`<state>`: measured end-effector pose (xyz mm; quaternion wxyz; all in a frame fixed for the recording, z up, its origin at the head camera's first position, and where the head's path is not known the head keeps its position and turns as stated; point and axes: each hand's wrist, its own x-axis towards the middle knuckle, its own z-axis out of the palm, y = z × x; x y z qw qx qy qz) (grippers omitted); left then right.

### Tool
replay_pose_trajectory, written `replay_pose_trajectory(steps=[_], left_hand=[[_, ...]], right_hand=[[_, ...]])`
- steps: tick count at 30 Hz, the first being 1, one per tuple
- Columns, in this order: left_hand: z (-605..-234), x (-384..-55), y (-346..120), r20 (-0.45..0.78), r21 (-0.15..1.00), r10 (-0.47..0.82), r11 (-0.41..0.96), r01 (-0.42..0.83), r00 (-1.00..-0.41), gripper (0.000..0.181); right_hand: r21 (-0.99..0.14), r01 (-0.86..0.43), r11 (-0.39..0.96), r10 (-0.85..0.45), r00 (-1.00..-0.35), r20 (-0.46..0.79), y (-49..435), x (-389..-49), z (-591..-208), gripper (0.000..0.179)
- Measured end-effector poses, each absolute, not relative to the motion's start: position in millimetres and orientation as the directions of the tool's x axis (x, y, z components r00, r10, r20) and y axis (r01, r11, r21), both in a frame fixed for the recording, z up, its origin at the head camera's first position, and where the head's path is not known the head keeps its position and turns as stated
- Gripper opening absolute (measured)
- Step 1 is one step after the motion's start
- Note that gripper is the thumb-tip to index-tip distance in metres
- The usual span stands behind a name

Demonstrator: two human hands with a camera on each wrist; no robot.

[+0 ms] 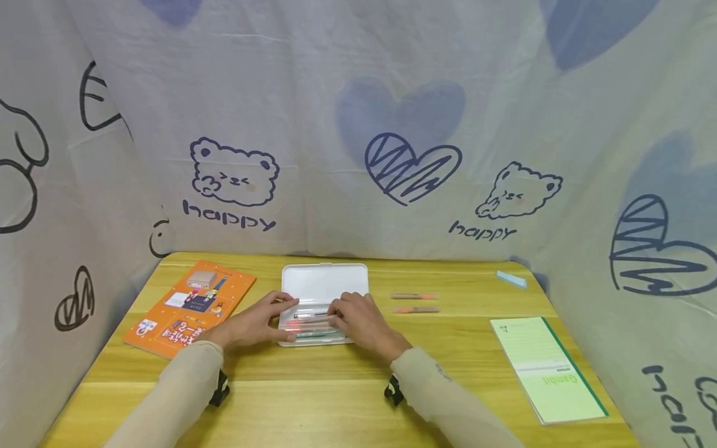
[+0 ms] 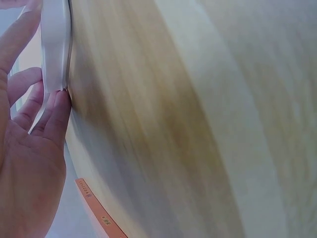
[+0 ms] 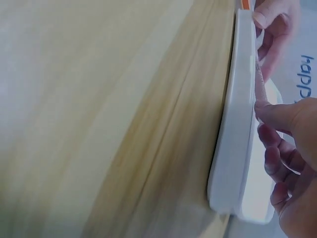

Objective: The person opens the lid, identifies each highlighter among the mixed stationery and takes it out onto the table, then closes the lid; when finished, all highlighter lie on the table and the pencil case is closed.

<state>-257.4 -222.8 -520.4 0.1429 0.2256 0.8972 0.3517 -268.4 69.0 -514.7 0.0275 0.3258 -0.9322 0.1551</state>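
An open white pencil case (image 1: pixel 325 281) lies on the table with its lid folded back. Several pens rest inside it, among them a dark-tipped pen (image 1: pixel 305 316) and a greenish pen (image 1: pixel 316 334). My left hand (image 1: pixel 252 322) holds the case at its left end, thumb by the front corner and fingers along the side. Over the right part of the case, my right hand (image 1: pixel 363 320) pinches a pinkish pen (image 3: pixel 260 87) between thumb and fingers. That pen lies along the inside of the case, its right end hidden by the fingers.
Two pinkish-brown pens (image 1: pixel 416 310) lie right of the case. An orange book (image 1: pixel 190 305) is at the left, a pale green notepad (image 1: pixel 546 367) at the right. Near the back right corner lies a light blue strip (image 1: pixel 511 279). Printed cloth (image 1: pixel 313 218) surrounds the table.
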Motion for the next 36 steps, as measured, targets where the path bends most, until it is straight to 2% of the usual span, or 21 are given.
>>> replay_pose_trajectory(steps=[6,16,24,29,36], left_hand=[[-517,-255,-222,-0.098,0.691,0.509,0.653,0.310,-0.855,0.088],[-518,-255,-223,-0.098,0.678,0.502,0.666,0.311,-0.859,0.088],[-519,-256,-222,-0.104,0.687,0.506,0.659,0.306,-0.856,0.088],[-519,-255,-222,-0.107,0.685,0.506,0.662,0.305,-0.856,0.089],[-518,-255,-223,-0.119,0.695,0.497,0.660,0.285,-0.860,0.089]], right_hand=[[-0.310,-0.594,0.742,-0.553,-0.804,0.218,96,-272,-514,0.012],[-0.438,-0.486,0.756,-0.412,-0.874,0.258,189,-280,-513,0.012],[-0.427,-0.472,0.771,-0.387,-0.880,0.275,261,-275,-522,0.008],[-0.414,-0.469,0.780,-0.395,-0.883,0.255,286,-270,-529,0.008],[-0.452,-0.441,0.775,-0.394,-0.897,0.201,300,-268,-535,0.008]])
